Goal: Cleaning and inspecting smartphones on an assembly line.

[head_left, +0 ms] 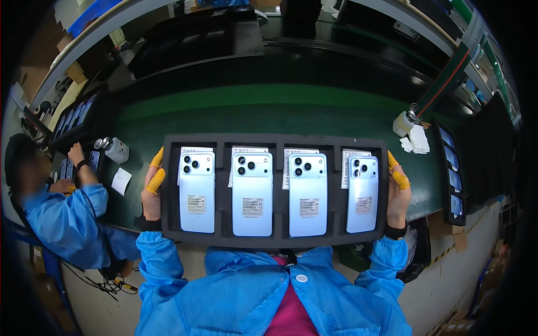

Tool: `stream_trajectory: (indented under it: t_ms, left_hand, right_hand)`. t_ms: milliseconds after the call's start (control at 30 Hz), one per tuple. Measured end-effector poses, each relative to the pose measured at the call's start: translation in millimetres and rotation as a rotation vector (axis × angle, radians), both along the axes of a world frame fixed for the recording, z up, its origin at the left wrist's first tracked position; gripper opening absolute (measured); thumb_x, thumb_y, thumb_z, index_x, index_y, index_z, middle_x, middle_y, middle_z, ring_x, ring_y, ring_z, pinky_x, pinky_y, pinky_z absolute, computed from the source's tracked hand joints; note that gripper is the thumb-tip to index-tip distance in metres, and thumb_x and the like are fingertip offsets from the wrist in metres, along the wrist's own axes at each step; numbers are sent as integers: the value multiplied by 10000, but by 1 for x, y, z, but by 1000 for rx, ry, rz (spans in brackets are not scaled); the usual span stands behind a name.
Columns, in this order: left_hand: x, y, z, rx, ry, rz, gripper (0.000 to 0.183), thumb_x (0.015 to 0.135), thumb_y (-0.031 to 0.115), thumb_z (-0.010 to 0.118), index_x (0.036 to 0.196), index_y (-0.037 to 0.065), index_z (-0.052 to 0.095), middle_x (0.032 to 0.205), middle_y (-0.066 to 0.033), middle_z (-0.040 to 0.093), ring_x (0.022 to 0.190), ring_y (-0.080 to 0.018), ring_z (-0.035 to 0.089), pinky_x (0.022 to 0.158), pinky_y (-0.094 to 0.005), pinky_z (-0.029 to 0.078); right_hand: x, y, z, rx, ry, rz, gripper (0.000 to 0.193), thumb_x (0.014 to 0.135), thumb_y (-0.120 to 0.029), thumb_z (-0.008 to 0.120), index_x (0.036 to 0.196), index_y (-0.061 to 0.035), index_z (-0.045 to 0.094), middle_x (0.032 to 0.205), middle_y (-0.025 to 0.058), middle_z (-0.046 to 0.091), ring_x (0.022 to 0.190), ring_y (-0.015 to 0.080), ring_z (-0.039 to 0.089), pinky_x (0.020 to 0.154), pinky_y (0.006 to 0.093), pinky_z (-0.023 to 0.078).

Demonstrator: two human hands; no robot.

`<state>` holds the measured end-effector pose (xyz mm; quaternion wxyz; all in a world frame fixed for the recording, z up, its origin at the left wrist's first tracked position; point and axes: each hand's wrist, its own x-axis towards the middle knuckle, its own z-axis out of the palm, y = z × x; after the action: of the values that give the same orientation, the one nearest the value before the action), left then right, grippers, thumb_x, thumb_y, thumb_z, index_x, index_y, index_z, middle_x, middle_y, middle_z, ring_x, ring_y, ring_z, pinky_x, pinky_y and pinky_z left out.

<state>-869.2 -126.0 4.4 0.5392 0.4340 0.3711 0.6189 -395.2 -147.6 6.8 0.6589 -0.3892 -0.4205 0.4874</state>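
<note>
A black foam tray [274, 242] is held level in front of my body, over the near edge of the green bench. Several light-blue smartphones [252, 187] lie in its slots, backs up, camera bumps toward the far side. White printed slips [337, 178] stick out from behind the phones. My left hand [152, 190], with yellow finger cots, grips the tray's left end. Its right end is gripped by my right hand [399, 190], also in yellow finger cots. Both hands have dark wrist bands, and the palms are partly hidden by the tray ends.
Another phone tray [455, 215] stands at the bench's right edge, near a dispenser bottle [402, 123] and white wipes [417, 140]. At left, a co-worker in a blue smock [67, 218] handles phones beside a second bottle [117, 151] and a further tray [75, 120].
</note>
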Motion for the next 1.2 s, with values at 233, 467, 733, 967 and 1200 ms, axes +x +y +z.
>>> stream_trajectory:
  t_ms: [233, 467, 733, 967, 1200]
  left_hand:
    - [1, -1, 3, 16, -64, -37, 652, 857, 233, 516, 1417, -13, 290, 1298, -161, 510, 1142, -241, 561, 971, -327, 458]
    - [-6, 7, -8, -54, -52, -60, 629, 862, 214, 505, 1410, -22, 307, 1320, -160, 497, 1149, -236, 556, 979, -316, 447]
    - [-7, 36, 27, 247, 1078, 114, 444, 864, 115, 614, 1279, -4, 509, 1305, -149, 520, 1221, -263, 489, 1033, -332, 359]
    - [43, 48, 16, 436, 1482, 1, 316, 839, 203, 653, 1038, -40, 623, 1045, -191, 612, 973, -358, 573, 846, -402, 462]
    - [55, 49, 19, 420, 1596, 183, 333, 809, 261, 693, 984, -18, 644, 974, -162, 572, 962, -334, 505, 879, -423, 367]
  right_hand:
    - [-4, -4, 4, -34, -86, -60, 577, 900, -311, 383, 1338, 64, 413, 1257, 154, 546, 1144, 217, 548, 1010, 314, 394]
    - [-6, -1, 7, -18, 7, 96, 546, 924, -289, 403, 1335, 70, 414, 1267, 154, 539, 1161, 219, 530, 1011, 307, 387]
    - [5, 23, 31, -193, -836, -147, 332, 908, -142, 543, 1200, 13, 566, 1160, 148, 588, 1106, 216, 541, 951, 304, 418]
    - [-38, 46, 22, 238, -1542, -37, 195, 798, -137, 656, 877, 41, 659, 886, 179, 642, 863, 357, 566, 796, 420, 455]
    - [-53, 32, 36, 267, -1596, -106, 377, 749, -188, 719, 995, 64, 585, 1035, 208, 577, 981, 379, 506, 862, 429, 424]
